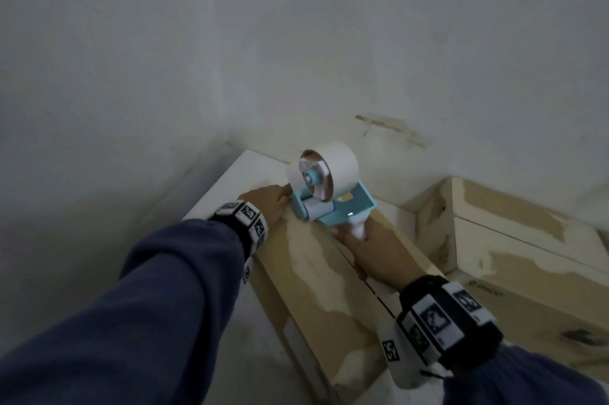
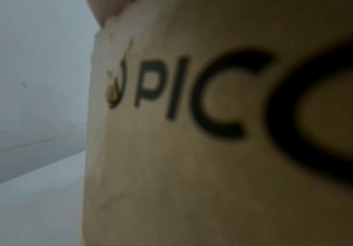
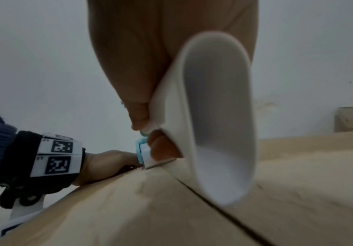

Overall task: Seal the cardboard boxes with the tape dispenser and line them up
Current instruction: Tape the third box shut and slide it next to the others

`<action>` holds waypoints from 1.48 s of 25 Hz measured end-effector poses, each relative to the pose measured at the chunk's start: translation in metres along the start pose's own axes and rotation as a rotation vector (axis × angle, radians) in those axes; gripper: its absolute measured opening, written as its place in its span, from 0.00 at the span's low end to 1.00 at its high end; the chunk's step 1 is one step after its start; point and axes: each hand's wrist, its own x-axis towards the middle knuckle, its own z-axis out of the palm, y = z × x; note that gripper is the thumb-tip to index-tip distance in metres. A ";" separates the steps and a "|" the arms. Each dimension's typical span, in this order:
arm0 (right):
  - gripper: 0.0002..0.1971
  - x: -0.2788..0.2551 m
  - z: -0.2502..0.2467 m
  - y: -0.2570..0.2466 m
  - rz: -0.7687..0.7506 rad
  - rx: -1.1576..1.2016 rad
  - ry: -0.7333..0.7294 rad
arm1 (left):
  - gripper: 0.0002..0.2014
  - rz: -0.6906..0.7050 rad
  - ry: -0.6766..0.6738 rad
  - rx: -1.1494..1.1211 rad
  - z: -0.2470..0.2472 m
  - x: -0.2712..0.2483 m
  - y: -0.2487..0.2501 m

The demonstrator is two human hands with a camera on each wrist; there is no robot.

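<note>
A cardboard box (image 1: pixel 316 272) lies in front of me with its flaps down and its dark centre seam (image 1: pixel 365 286) bare. A light-blue tape dispenser (image 1: pixel 329 206) with a white tape roll (image 1: pixel 333 170) sits on the box's far end. My right hand (image 1: pixel 372 249) grips its white handle (image 3: pixel 217 116). My left hand (image 1: pixel 267 203) rests on the box's far left corner beside the dispenser's front, its fingertips hidden behind it. The left wrist view shows only the box's printed side (image 2: pixel 192 166) up close.
A second cardboard box (image 1: pixel 514 246) stands close to the right, against the wall. Both sit on a white surface (image 1: pixel 230 187) in a corner; grey-white walls (image 1: pixel 296 41) close it off at the back and left.
</note>
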 end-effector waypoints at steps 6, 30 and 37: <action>0.11 -0.053 -0.015 0.038 0.035 0.028 0.001 | 0.23 0.010 -0.052 -0.023 0.001 0.000 0.000; 0.13 -0.019 0.033 0.041 -0.001 0.172 0.073 | 0.69 -0.022 0.009 0.227 0.057 -0.099 0.051; 0.09 -0.072 -0.003 0.052 -0.046 0.113 0.036 | 0.60 -0.067 0.061 0.286 0.063 -0.098 0.053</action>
